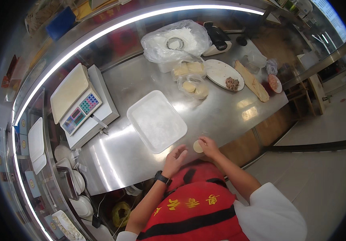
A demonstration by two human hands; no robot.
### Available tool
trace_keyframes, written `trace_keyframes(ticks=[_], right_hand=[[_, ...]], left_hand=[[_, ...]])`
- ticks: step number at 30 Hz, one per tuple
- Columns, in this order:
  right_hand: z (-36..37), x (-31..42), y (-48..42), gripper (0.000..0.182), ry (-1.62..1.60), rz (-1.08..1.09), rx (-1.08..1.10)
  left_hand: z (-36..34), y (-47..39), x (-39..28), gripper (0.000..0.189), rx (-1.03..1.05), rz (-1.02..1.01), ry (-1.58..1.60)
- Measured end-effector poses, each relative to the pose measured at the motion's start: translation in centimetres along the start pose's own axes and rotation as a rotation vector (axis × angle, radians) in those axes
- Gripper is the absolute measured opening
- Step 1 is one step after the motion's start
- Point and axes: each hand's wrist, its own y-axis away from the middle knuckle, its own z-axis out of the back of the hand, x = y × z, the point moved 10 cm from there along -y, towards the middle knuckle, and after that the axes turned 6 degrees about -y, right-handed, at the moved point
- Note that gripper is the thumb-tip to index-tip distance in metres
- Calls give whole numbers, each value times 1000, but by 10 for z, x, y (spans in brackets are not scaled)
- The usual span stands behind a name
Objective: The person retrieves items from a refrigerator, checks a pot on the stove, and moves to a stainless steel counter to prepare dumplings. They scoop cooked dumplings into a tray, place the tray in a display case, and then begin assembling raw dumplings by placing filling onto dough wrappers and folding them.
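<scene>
At the near edge of the steel table, my right hand (208,145) grips a round, pale dough wrapper (198,146) by its right side. My left hand (175,158), with a black watch on the wrist, is a little to the left of the wrapper, fingers slightly curled and apart, holding nothing. Beyond both hands lies a white plastic tray (157,122) with a light dusting on it. Clear bags with round wrappers (189,86) and square yellowish wrappers (188,69) are farther back. An oval white plate (221,70) carries a small heap of minced filling (232,83).
An electronic scale (79,105) stands on a white box at the left. At the back are a bag of white flour (185,36) with a strainer and a black-and-white device (218,40). A long flat tan piece (251,81) and a small bowl (274,83) lie at the right.
</scene>
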Motion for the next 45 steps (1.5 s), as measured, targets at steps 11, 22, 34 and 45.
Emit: trace_keyframes(ticks=[11,22,34,45], right_hand=[[105,-124,135,19,-103,-378,-351],[174,-169,30,23,-127,-228,-212],[378,-260,-100,19,-814,-601,-409],[332,-239,-142,18,-822,-708,-219]], left_hand=[[-91,-65,22,61,12,-350,-1163],[-108,-104,52,72,-69,-174,-1233],[-98,-126,61,55,-213,53,-1203],[-76,-121,76,12,-515,116,-1140]])
